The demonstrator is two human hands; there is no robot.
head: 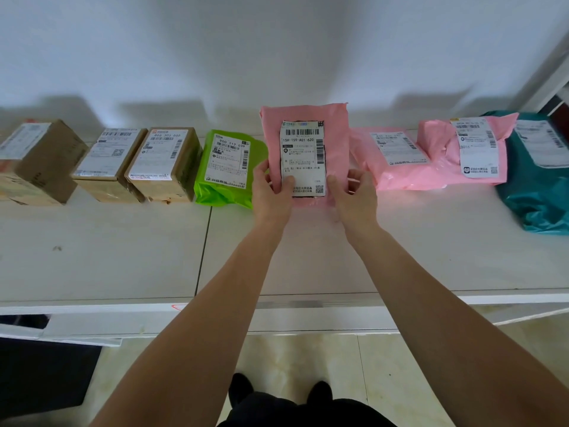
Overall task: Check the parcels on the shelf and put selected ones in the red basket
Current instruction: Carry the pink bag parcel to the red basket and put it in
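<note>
Two bare forearms reach forward over the white shelf (pixel 123 257). Along the back wall, from the left, sit three cardboard boxes (pixel 101 163) and a green bag (pixel 226 171). The left hand (pixel 271 192) and right hand (pixel 354 195) grip the lower corners of a pink parcel (pixel 304 118), fingers closed on it, holding it upright with its label facing the camera. Further right lie two pink bags (pixel 403 171) and a teal bag (pixel 535 192).

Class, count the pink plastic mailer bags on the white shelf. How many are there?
3: one pink plastic mailer bag held upright at the centre by both hands, the left hand and right hand; a second lying right of it; a third further right, beside the teal bag.
</note>
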